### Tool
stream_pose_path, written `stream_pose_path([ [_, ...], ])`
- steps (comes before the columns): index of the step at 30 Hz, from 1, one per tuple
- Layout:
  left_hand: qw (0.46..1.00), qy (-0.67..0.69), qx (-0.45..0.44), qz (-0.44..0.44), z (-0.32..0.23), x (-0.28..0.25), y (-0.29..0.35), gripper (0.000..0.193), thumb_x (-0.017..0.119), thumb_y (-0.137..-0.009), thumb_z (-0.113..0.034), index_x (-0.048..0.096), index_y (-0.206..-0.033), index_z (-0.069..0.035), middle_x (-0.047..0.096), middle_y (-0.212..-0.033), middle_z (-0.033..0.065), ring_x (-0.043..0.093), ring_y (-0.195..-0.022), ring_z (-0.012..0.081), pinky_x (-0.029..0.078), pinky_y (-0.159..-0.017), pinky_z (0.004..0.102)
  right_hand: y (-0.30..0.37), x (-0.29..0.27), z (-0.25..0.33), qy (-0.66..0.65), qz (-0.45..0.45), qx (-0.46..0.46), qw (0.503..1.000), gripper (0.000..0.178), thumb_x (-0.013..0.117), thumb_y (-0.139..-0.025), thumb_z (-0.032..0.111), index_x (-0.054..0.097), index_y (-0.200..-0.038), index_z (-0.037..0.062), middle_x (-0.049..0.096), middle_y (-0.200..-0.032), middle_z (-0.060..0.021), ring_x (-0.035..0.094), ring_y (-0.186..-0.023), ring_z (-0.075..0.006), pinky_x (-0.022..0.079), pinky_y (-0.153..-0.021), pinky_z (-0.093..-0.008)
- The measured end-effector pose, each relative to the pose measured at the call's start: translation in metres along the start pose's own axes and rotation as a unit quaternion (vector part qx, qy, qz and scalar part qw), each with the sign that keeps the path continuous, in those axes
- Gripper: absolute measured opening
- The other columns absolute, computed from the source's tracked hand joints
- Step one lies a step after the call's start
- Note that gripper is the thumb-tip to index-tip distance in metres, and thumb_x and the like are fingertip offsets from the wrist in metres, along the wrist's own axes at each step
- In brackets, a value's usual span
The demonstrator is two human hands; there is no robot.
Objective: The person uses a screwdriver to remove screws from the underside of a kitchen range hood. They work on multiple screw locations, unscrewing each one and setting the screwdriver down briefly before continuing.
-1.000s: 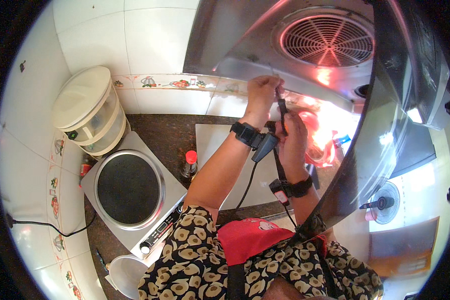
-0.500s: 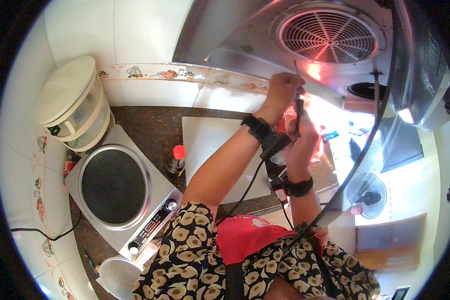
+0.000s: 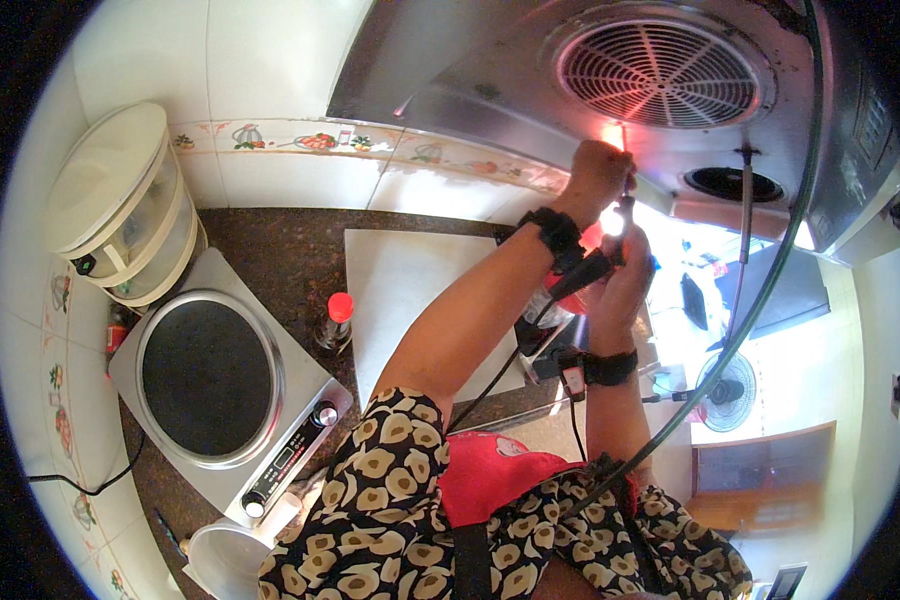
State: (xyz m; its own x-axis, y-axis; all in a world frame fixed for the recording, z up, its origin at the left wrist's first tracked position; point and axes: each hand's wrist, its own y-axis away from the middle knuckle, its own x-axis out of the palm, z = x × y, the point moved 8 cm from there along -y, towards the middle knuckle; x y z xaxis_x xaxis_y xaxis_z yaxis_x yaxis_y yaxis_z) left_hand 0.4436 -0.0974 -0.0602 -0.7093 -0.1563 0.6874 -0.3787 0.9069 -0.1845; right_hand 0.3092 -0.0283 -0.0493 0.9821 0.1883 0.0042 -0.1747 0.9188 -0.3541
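Both my hands are raised beneath the metal range hood (image 3: 510, 75). My left hand (image 3: 598, 175) is closed, its fingers pinched round the upper, thin part of a slim tool with a black handle (image 3: 625, 208), screwdriver-like in shape. Lower down, my right hand (image 3: 622, 275) is wrapped about that handle. Glare and a red glow blur the fingertips, and the tool's tip is hard to make out. Black bands with small devices are strapped to both wrists, and dark cables run down from them. The hood's round grille (image 3: 658, 75) lies just beyond my hands.
On the speckled counter (image 3: 260, 235) are an induction cooker (image 3: 207, 375), a red-capped jar (image 3: 337, 320), a pale board (image 3: 400, 280), a lidded cream container (image 3: 130, 215) and a white bowl (image 3: 228, 555). A green hose (image 3: 798, 220) hangs at right, before a fan (image 3: 727, 392).
Both hands, with the tool between them, have shifted to the right in the view. The counter and cooker appear slightly further left. My grip looks the same.
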Motion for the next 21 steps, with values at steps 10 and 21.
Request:
stream_pose_path([
  [10, 0.999, -0.029, 0.032, -0.007, 0.006, 0.003, -0.008, 0.019, 0.054, -0.088, -0.006, 0.064, -0.076, 0.005, 0.063, -0.064, 0.0122, 0.059, -0.052, 0.0185, 0.051, -0.048, 0.0325, -0.008, -0.008, -0.014, -0.08, 0.0, 0.059, 0.995, 0.016, 0.057, -0.095, 0.021, 0.06, -0.089, 0.0067, 0.047, -0.068, 0.0025, 0.043, -0.059, -0.0076, 0.036, -0.055, -0.0215],
  [21, 0.999, -0.004, 0.036, -0.011, 0.004, 0.003, -0.007, 0.023, 0.054, -0.088, -0.01, 0.064, -0.074, 0.004, 0.063, -0.063, 0.0115, 0.059, -0.052, 0.0173, 0.047, -0.049, 0.031, -0.007, -0.006, -0.005, -0.022, 0.044, 0.023, 0.999, 0.015, 0.056, -0.095, 0.02, 0.057, -0.086, 0.0087, 0.048, -0.07, 0.0022, 0.044, -0.062, -0.0083, 0.037, -0.057, -0.0221],
])
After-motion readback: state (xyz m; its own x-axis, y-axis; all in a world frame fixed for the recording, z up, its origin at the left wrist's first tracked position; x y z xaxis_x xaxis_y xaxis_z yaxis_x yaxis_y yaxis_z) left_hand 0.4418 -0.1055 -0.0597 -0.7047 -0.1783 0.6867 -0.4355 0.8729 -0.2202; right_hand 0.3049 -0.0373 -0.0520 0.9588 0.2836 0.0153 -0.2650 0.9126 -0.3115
